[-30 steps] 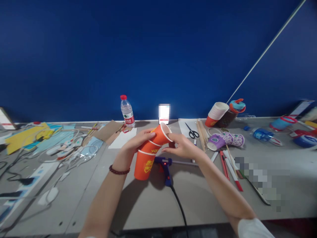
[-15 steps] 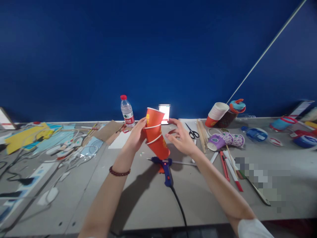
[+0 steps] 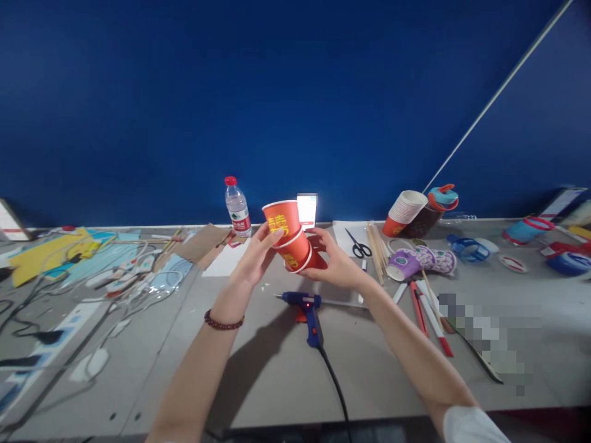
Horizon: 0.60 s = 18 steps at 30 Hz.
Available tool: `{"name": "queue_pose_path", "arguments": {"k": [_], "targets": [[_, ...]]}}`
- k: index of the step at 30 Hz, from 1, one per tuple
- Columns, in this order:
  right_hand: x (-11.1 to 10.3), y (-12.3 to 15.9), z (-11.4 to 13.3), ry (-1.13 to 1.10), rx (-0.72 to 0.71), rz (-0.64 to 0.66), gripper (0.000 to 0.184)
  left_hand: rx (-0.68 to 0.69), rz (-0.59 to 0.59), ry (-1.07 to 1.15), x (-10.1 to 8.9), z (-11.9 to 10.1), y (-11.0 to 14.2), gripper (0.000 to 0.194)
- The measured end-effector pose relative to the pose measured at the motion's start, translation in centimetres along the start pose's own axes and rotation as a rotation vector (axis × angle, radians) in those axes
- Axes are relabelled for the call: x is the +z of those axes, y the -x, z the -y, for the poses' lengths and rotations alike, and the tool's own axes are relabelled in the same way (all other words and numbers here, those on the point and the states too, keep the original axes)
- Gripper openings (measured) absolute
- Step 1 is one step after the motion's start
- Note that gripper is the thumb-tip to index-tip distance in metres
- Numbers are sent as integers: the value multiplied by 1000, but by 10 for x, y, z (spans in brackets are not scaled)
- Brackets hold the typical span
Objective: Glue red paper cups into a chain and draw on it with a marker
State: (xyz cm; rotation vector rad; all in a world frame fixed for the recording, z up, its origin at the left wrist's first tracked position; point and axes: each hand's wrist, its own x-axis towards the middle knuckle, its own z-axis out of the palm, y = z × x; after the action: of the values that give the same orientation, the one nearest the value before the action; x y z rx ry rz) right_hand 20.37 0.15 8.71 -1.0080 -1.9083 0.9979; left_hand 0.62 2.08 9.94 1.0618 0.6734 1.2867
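Note:
In the head view, a curved chain of orange paper cups (image 3: 282,216) with yellow lettering is held up above the table. The cups are fitted one into another at an angle. My left hand (image 3: 258,255) grips the upper cups from the left, its thumb across the front. On the right, my right hand (image 3: 335,261) is closed around the lowest cup, which its fingers partly hide. Below them a blue hot glue gun (image 3: 310,317) lies on the table, a red light on and its black cord running toward the front edge.
A water bottle (image 3: 237,209) and a phone (image 3: 307,211) stand at the back. Right lie scissors (image 3: 361,246), wooden sticks (image 3: 376,249), a purple cup piece (image 3: 401,264), markers and a cup stack (image 3: 404,212). Cables and a power strip (image 3: 60,344) are left.
The cup chain has turned so its lettering faces me and its lower end has risen to the right. My right hand has moved from beside it to grip the lowest cup.

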Motion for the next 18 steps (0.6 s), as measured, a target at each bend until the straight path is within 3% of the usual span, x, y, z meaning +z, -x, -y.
{"name": "queue_pose_path", "arguments": {"k": [3,5,18], "targets": [[-2,-2,-6,-29,17,-3,80,-48,136,-12,-2,-1,0,41],[0,-3,-10,-3,39,-23,79,-83,167,-10,-3,0,-1,43],[-2,-4,-13,-10,74,7,65,-183,-54,5,-1,2,1,41]]}}
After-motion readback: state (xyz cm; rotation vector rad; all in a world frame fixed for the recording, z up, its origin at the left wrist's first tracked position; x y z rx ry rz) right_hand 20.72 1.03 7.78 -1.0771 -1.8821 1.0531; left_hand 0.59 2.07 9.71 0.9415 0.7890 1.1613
